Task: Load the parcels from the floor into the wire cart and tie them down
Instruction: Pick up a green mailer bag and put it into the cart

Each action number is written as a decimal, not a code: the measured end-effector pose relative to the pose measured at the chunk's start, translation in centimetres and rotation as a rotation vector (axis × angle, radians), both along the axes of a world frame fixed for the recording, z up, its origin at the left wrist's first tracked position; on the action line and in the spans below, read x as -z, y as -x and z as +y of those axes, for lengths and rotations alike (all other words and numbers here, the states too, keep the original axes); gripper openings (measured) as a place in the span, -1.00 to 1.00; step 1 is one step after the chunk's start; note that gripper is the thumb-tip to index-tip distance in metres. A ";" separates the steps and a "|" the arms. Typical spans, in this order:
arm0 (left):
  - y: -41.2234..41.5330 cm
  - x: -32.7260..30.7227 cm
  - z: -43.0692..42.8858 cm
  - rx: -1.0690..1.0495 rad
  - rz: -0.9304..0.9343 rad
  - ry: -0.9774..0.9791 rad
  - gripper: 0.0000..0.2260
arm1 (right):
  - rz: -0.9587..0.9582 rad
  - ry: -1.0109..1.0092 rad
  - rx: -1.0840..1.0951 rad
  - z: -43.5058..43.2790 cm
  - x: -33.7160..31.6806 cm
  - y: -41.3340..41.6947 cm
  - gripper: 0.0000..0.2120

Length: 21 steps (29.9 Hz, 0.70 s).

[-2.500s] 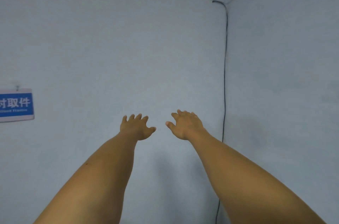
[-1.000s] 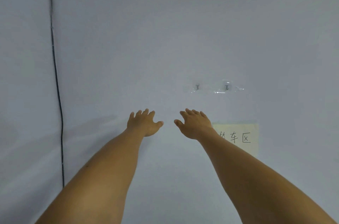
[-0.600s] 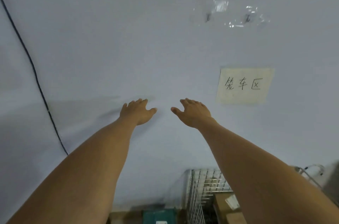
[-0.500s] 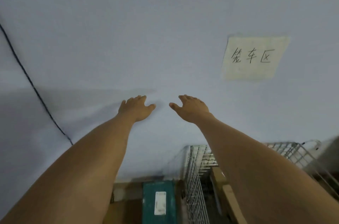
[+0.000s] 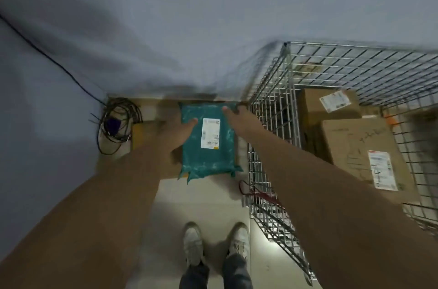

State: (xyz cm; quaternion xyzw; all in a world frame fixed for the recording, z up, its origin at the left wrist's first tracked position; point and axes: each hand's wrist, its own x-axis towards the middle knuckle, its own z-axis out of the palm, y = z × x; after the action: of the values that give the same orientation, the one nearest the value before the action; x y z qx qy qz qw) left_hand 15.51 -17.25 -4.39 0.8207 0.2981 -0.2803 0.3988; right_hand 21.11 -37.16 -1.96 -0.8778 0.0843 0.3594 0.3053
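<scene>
The teal parcel [image 5: 208, 158] carries a white shipping label [image 5: 210, 133] with a yellow strip at its near end, the print too blurred to read. The two cardboard boxes [image 5: 355, 146] inside the wire cart [image 5: 267, 104] have white labels and a scrawl I cannot make out. Half a second ago I faced the wall's handwritten paper sign with both hands spread in the air; now I look down. The parcel lies on brown cardboard [image 5: 147, 137] at the wall's foot, just left of the cart, its long axis running away from me. My left hand [image 5: 176, 128] lays its thumb on the left edge, its grip unclear; my right hand [image 5: 237, 113] touches the far right corner with stretched fingers.
</scene>
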 end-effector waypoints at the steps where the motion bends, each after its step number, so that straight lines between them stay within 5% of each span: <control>1: 0.8 2.2 0.0 -0.072 0.022 0.065 -0.44 | 0.034 -0.016 0.073 -0.1 3.0 0.3 -0.17; 2: 1.3 4.6 -0.1 -0.141 0.031 0.118 -0.59 | 0.070 -0.027 0.147 -0.1 5.8 0.8 -0.16; 7: 3.1 16.8 0.7 -0.416 0.056 0.361 -0.41 | 0.164 -0.145 0.377 -0.4 18.2 2.9 0.08; 12: 3.6 24.5 0.6 -0.542 0.003 0.530 -0.20 | 0.191 -0.212 0.421 -0.7 25.7 4.2 -0.14; 21: 3.3 29.3 1.3 -0.633 0.067 0.864 -0.51 | 0.260 -0.471 0.631 -1.5 31.8 3.8 -0.21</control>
State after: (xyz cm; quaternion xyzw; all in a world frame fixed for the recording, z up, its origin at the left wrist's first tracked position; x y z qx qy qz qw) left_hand 12.16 -15.97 -33.68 0.4425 0.4008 -0.2696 0.7556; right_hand 17.31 -38.65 -33.78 -0.6622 0.3025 0.3654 0.5800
